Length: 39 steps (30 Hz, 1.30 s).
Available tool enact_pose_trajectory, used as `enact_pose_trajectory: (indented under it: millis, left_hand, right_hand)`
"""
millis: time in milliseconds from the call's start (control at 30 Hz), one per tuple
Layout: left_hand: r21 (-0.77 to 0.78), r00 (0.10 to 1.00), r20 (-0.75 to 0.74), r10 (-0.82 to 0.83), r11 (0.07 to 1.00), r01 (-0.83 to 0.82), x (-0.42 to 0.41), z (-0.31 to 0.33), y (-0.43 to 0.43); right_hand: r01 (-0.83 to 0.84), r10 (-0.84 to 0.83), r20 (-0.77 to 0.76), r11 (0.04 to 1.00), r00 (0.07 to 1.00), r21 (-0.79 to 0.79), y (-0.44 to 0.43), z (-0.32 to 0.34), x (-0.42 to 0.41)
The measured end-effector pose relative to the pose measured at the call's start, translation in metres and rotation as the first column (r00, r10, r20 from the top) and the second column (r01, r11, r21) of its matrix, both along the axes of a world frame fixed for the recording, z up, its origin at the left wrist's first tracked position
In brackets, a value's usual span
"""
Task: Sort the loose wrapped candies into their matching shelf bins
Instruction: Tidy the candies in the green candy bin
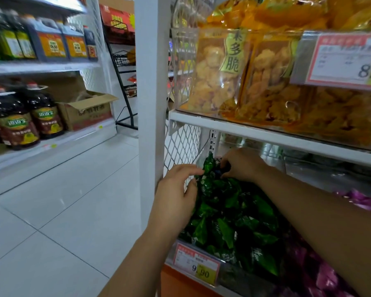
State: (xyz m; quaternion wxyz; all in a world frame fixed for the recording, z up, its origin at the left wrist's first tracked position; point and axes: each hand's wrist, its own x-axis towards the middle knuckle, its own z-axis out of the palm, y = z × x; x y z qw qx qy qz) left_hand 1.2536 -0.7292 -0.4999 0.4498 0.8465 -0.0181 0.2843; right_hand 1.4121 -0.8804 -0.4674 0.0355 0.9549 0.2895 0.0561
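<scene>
A clear shelf bin (234, 270) on the lower shelf is heaped with green wrapped candies (234, 221). At the bin's far left corner my left hand (176, 196) pinches a green wrapped candy (208, 166) between thumb and fingers. My right hand (242, 163) reaches in from the right and pinches a dark blue wrapped candy (220, 171) just above the green heap. The two hands almost touch. To the right lies a bin of purple wrapped candies (360, 199), partly hidden by my right forearm.
A white upright post (151, 82) stands left of the bins. The shelf above (266, 133) carries clear bins of yellow snack bags (219, 71). A price tag (196, 263) hangs on the green bin's front. Oil bottles (28, 121) line a shelf across the tiled aisle (73, 200).
</scene>
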Motion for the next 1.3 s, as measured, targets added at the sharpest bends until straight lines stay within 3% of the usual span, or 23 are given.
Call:
enact_pose_trajectory:
  millis: [200,300,400,500,633,833,900,1100,1300]
  left_hand:
    - [-0.005,1.000,-0.004,0.002,1.000,-0.002,-0.001,0.000,-0.001]
    - [-0.010,1.000,-0.016,-0.008,1.000,0.008,-0.001,0.001,-0.001]
    - [0.002,1.000,-0.012,-0.014,1.000,0.014,-0.002,0.001,0.000]
    - [0.073,1.000,0.005,-0.012,0.997,0.012,-0.005,0.005,-0.003]
    - [0.162,0.997,0.059,-0.044,0.986,0.034,-0.012,0.016,-0.022]
    - [0.257,0.980,0.079,-0.183,0.954,0.157,-0.026,0.030,-0.073]
    - [0.282,0.970,0.058,-0.238,0.936,0.212,-0.030,0.031,-0.095]
    - [0.327,0.922,0.062,-0.383,0.880,0.344,-0.040,0.041,-0.171]
    - [0.394,0.827,0.044,-0.560,0.771,0.501,-0.043,0.042,-0.251]
  right_hand:
    - [-0.009,0.015,0.089,0.998,0.996,-0.060,0.003,-0.005,0.001]
    - [-0.012,0.015,-0.037,0.997,0.999,0.071,-0.009,0.002,-0.004]
    - [-0.037,0.084,-0.141,0.951,0.986,0.306,-0.025,0.015,-0.022]
    - [-0.059,0.116,-0.078,0.854,0.990,0.516,-0.041,0.026,-0.050]
    - [-0.008,0.115,-0.107,0.715,0.988,0.699,-0.062,0.034,-0.091]
    - [0.259,0.052,-0.292,0.332,0.955,0.907,-0.121,0.024,-0.161]
    - [0.295,0.011,-0.308,0.253,0.951,0.921,-0.144,0.020,-0.187]
    - [0.298,-0.186,-0.266,0.179,0.946,0.937,-0.220,0.013,-0.244]
    - [0.272,-0.438,-0.103,0.343,0.893,0.899,-0.302,0.017,-0.274]
